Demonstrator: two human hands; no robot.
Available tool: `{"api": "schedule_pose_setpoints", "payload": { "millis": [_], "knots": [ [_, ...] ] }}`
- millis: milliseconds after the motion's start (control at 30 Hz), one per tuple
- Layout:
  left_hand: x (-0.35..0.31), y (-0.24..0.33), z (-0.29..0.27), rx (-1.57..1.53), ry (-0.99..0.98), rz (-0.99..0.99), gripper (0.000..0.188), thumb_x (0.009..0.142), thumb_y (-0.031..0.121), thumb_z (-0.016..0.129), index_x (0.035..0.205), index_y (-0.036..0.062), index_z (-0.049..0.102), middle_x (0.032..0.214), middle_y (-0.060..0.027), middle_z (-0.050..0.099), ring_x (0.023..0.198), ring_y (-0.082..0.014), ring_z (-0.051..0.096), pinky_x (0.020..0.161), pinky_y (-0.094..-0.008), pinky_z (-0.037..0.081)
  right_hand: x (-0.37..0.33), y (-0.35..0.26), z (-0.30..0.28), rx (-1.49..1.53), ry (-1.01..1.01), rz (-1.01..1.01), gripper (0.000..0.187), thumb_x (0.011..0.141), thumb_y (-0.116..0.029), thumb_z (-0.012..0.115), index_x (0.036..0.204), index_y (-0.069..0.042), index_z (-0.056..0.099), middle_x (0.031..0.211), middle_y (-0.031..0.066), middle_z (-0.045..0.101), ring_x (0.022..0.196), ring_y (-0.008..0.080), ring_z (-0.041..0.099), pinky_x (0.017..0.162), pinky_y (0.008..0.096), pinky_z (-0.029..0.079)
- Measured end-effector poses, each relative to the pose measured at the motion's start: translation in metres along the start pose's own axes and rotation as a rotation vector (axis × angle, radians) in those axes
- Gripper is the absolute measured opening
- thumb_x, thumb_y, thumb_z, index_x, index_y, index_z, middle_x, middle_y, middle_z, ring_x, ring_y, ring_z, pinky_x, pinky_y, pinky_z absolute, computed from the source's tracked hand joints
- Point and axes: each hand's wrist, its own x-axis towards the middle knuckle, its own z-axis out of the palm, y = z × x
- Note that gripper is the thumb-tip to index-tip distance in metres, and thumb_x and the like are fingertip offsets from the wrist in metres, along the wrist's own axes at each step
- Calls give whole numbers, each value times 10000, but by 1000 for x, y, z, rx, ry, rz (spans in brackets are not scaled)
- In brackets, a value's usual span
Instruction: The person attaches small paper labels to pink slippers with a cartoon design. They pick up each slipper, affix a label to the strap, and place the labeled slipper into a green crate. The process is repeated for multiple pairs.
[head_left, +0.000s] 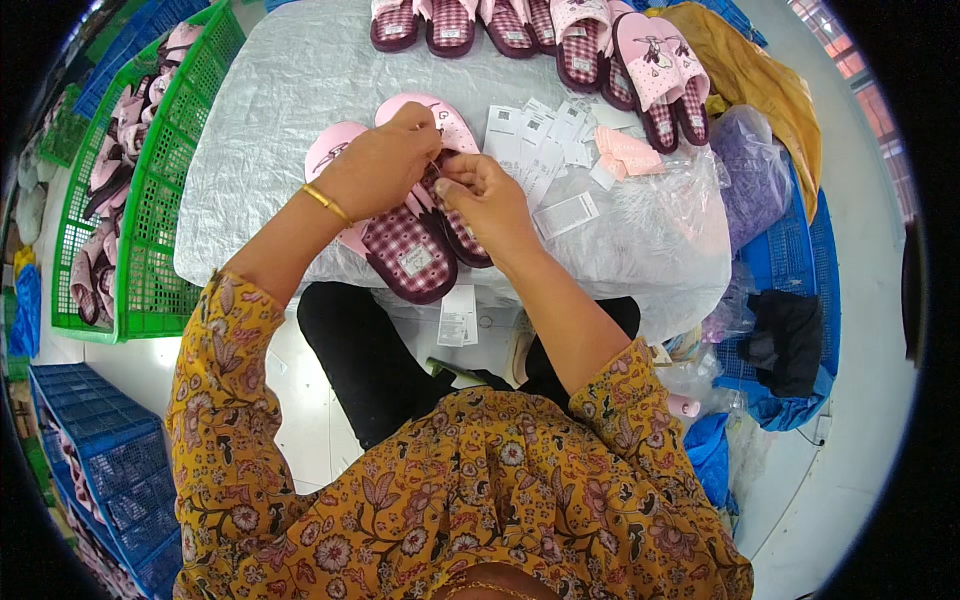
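A pair of pink slippers with plaid insoles lies on the covered table: the left slipper (408,250) and the right slipper (450,120), partly under my hands. My left hand (388,165) is bent over the pink uppers, fingers closed in a pinch. Close beside it, my right hand (490,205) has its thumb and fingers pinched together above the right slipper. A thin pale strand shows between the fingertips, too small to name. Below the slippers' heels, a white paper tag (458,318) hangs at the table's front edge.
Several finished-looking slippers (580,50) stand along the table's far edge. White paper tags (530,140), pink cards (627,152) and a heap of thin clear strands (670,205) lie right of my hands. A green crate (150,200) of slippers stands left, blue crates (110,465) lower left.
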Motion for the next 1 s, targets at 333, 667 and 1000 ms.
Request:
{"api": "schedule_pose_setpoints", "payload": {
  "millis": [333,667,1000],
  "knots": [
    [-41,14,-12,37,230,23,131,825,62,625,956,76,616,1128,-83,567,1031,-298,590,840,-392,504,-2,-6,11,-110,-128,-120,161,904,-86,659,1044,-6,656,930,65,688,828,125,628,771,263,501],
    [-72,11,-7,45,318,-14,126,766,87,663,880,115,708,1215,-91,581,1122,-304,557,962,-413,442,-11,-10,6,18,-216,-85,124,923,-64,611,1037,-17,614,906,41,653,787,90,573,722,259,468],
    [-60,-9,11,56,134,-157,248,737,213,710,977,151,715,1163,-66,586,1074,-289,578,909,-455,445,-17,-25,33,-699,-13,-411,260,784,-3,636,1026,-43,553,740,138,650,656,290,648,589,400,494]
  ]
}}
